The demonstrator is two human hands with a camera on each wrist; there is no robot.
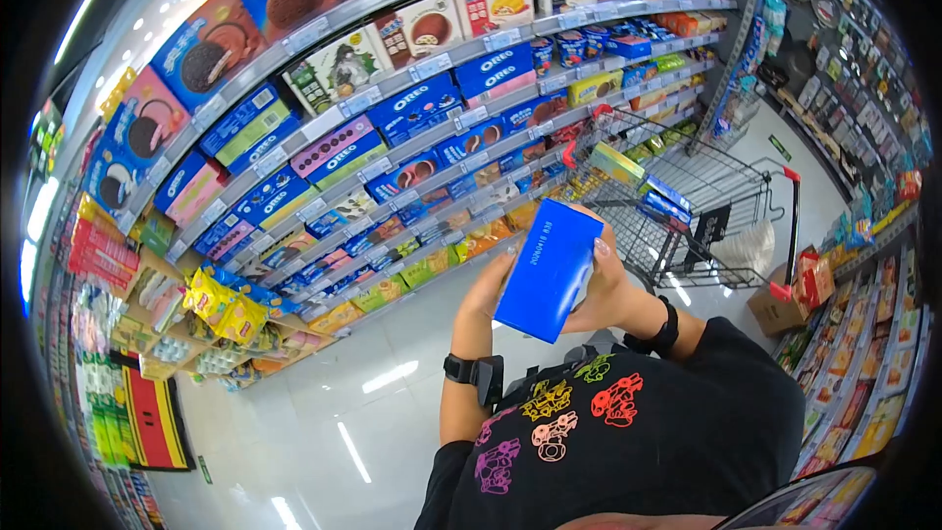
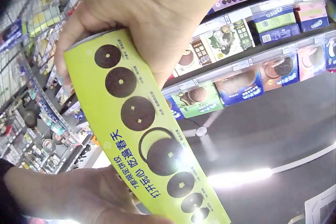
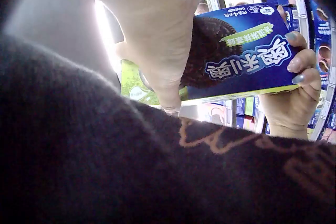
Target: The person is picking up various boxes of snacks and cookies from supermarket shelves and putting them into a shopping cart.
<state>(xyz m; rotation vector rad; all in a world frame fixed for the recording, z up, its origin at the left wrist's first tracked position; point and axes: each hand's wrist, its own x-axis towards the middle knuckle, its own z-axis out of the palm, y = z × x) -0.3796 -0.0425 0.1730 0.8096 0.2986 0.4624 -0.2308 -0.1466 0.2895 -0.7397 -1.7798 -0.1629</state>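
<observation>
So, one cookie box (image 1: 549,270), two hands: the left hand (image 1: 483,292) and right hand (image 1: 610,285) grip it from opposite sides, fingers curled round its edges. It's up in front of the black shirt (image 1: 628,422), well apart from the shelf edges. Shiny floor (image 1: 392,363) runs between shirt and shelves (image 1: 363,98); one cart (image 1: 726,206) sits near the right hand.

Bright light comes from tubes (image 1: 39,206) at nine o'clock in the head view; glare streaks the floor (image 1: 329,412). We see curved, blackened edges there, and a dim, blurred six o'clock in the right wrist view.
</observation>
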